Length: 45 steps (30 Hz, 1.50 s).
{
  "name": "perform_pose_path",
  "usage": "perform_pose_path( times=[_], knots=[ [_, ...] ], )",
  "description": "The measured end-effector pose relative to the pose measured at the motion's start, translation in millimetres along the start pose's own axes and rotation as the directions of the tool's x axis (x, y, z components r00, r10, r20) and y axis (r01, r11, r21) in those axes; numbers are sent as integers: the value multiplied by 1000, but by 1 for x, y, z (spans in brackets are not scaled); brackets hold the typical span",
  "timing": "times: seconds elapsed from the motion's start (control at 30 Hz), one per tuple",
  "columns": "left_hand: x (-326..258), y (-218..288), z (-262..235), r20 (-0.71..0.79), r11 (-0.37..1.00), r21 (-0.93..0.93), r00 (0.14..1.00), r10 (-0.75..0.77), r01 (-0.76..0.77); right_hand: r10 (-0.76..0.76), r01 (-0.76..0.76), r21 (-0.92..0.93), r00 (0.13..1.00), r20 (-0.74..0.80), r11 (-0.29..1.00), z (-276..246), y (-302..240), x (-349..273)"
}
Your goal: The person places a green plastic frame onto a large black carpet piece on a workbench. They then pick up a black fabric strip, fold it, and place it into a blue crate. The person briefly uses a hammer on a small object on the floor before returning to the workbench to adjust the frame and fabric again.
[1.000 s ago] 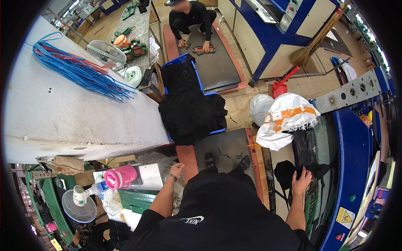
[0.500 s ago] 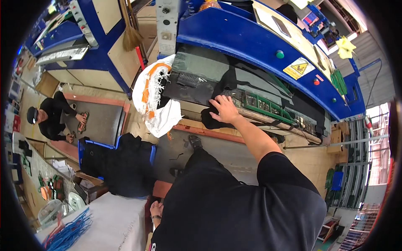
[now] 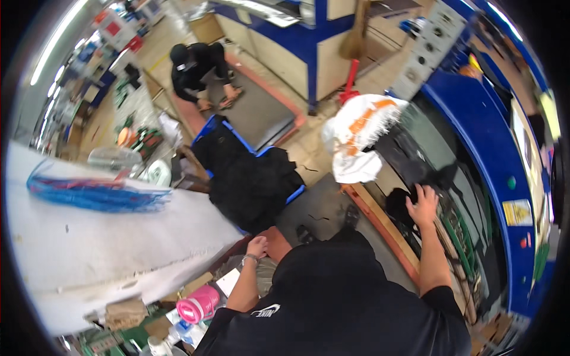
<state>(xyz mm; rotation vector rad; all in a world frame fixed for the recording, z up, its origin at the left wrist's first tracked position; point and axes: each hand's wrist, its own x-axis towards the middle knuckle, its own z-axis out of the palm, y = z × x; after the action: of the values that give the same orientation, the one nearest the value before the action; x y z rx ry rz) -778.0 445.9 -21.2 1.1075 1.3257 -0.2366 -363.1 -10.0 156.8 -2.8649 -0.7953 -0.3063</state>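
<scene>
My right hand [image 3: 423, 206] rests with spread fingers on the near edge of the machine bed, touching black cloth [image 3: 399, 203] that hangs over the edge. Beside it, dark cloth pieces and a green ladder-like frame [image 3: 456, 231] lie along the bed. My left hand [image 3: 256, 247], with a band on its wrist, is low at my left side, its fingers curled and nothing visible in them. Just beyond it stands a blue bin [image 3: 295, 194] heaped with black cloth [image 3: 249, 178]. A white woven sack [image 3: 362, 163] with orange stripes sits at the bed's far end.
A blue machine [image 3: 475, 130] runs along the right. At left is a white-covered table [image 3: 119, 249] with blue strands [image 3: 95, 193]. A pink container [image 3: 200, 304] stands near my left elbow. Another person [image 3: 199, 68] crouches on a dark mat [image 3: 261, 110]; a red-edged platform [image 3: 380, 222] lies by my feet.
My view has swung left, so the bin, white table and left forearm show more fully. My right hand stays at the bed edge by the black cloth. My left hand has come further out from my side.
</scene>
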Motion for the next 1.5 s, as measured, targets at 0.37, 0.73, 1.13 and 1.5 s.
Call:
perform_pose_path(
  times=[0.37,0.73,1.13,1.5],
  knots=[
    [-20,-68,22,-40,996,30,996,-85,86,15,-12,-56,999,49,998,3,1,2],
    [-7,-71,-3,-24,993,79,996,-91,92,24,-20,-69,998,56,997,2,-1,2],
    [-19,-50,7,-59,994,-84,996,-71,65,48,-44,-61,996,70,997,0,-2,2],
    [3,-69,-3,8,994,75,997,-77,77,57,-52,-79,996,64,996,3,-1,3]
  ],
)
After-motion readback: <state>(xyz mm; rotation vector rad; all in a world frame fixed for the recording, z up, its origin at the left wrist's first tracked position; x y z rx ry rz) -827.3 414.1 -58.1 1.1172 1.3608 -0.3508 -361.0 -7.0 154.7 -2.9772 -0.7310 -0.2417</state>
